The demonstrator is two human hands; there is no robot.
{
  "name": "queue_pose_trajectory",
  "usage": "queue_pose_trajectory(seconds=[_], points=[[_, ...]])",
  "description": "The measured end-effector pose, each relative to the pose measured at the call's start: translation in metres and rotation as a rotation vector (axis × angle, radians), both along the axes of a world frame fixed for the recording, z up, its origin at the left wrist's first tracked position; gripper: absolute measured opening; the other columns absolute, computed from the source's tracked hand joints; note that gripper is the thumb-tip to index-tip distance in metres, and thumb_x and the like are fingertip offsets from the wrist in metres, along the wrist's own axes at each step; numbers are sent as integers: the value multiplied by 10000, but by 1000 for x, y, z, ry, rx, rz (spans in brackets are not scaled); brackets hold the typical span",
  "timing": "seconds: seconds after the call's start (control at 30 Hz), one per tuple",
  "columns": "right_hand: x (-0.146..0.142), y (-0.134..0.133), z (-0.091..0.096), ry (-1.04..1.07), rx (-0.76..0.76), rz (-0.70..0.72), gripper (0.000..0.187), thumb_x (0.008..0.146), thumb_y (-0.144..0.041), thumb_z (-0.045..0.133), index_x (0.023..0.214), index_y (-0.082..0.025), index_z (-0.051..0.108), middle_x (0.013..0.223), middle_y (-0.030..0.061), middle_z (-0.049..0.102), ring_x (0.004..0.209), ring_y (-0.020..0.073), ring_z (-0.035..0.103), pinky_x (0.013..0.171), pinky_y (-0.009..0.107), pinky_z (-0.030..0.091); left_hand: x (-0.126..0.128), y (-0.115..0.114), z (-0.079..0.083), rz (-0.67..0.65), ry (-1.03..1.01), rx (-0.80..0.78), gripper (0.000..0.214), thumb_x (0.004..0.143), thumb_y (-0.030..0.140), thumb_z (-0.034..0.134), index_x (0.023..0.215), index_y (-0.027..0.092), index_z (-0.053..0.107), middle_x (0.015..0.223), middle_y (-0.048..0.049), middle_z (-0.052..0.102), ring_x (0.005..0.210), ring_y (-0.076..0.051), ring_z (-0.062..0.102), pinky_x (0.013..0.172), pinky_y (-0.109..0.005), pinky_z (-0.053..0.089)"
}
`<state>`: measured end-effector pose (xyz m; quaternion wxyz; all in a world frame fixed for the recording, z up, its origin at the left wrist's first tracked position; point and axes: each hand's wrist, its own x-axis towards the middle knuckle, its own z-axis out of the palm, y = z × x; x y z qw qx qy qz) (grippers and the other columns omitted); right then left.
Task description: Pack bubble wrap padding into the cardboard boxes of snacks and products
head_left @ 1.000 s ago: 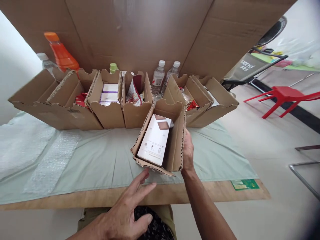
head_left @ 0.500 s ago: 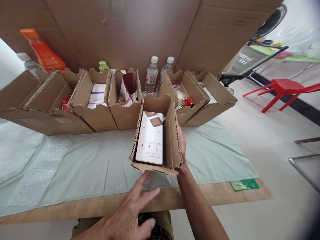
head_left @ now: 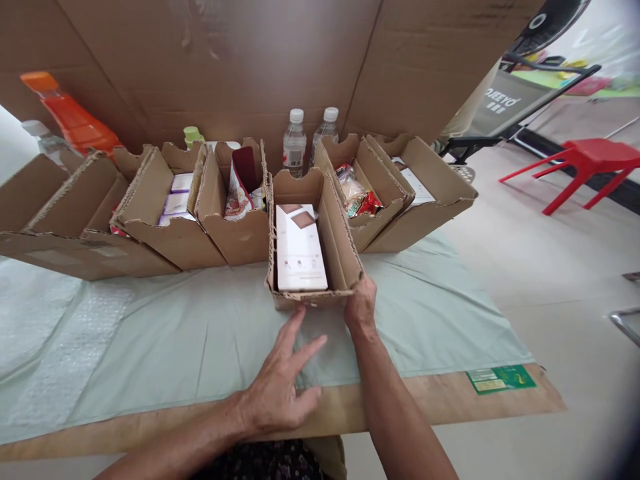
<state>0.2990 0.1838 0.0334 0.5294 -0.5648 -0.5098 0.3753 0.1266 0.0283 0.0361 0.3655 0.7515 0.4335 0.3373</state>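
Note:
A narrow cardboard box [head_left: 345, 257] juts forward from a row of similar boxes, partly slid into the gap between two of them. Inside it lies a white printed carton [head_left: 300, 250]. My right hand [head_left: 362, 303] grips the box at its front right corner, with some fingers hidden behind the cardboard. Just below the box's front edge is my left hand [head_left: 285, 383], fingers spread and nothing in it. Its index fingertip is close to the front wall; I cannot tell whether it touches.
Beside the gap stand a box with a folded red-and-white packet [head_left: 239, 193] and one with snack packets [head_left: 356, 193]. Two water bottles [head_left: 295, 143] and an orange bottle [head_left: 75, 117] are behind. Bubble wrap [head_left: 75, 353] lies left on the green cloth [head_left: 220, 353]. A red stool [head_left: 590, 160] stands right.
The cardboard box has moved away from me into the gap and its front has levelled. My right hand has come to its front corner; my left hand has followed forward, still spread.

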Motion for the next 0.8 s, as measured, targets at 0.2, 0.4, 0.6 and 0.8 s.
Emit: queue_pose_trajectory(seconds=[0.2, 0.4, 0.6, 0.8], points=[[-3, 5, -6, 83, -7, -94, 620, 910, -709, 476, 1049, -154, 716, 1097, 142, 760, 981, 256, 714, 812, 365, 527, -2, 85, -2, 84, 28, 51, 740, 817, 184, 708, 1529, 184, 508, 1773, -194, -7, 1637, -414, 104, 1253, -664, 291], [0, 7, -12, 82, -5, -131, 572, 884, -685, 515, 1000, -161, 713, 1099, 137, 763, 916, 241, 723, 805, 370, 530, 2, 129, -3, 56, 230, -85, 695, 777, 258, 737, 1443, 115, 602, 1735, -245, 206, 1615, -420, 205, 1263, -625, 301], [-7, 4, -15, 43, 9, -46, 453, 870, -601, 619, 982, -171, 705, 921, 103, 776, 818, 224, 731, 803, 386, 584, -15, 53, -5, -103, 364, -34, 602, 784, 228, 713, 1381, 187, 650, 1675, -165, 410, 1589, -391, 299, 1299, -653, 187], [-22, -5, -17, -78, 42, 69, 397, 860, -581, 678, 903, -189, 717, 805, 79, 767, 740, 223, 744, 760, 382, 634, -27, 3, -6, -131, 300, -51, 440, 855, 275, 659, 1291, 224, 689, 1584, -90, 554, 1552, -329, 388, 1311, -595, 221]])
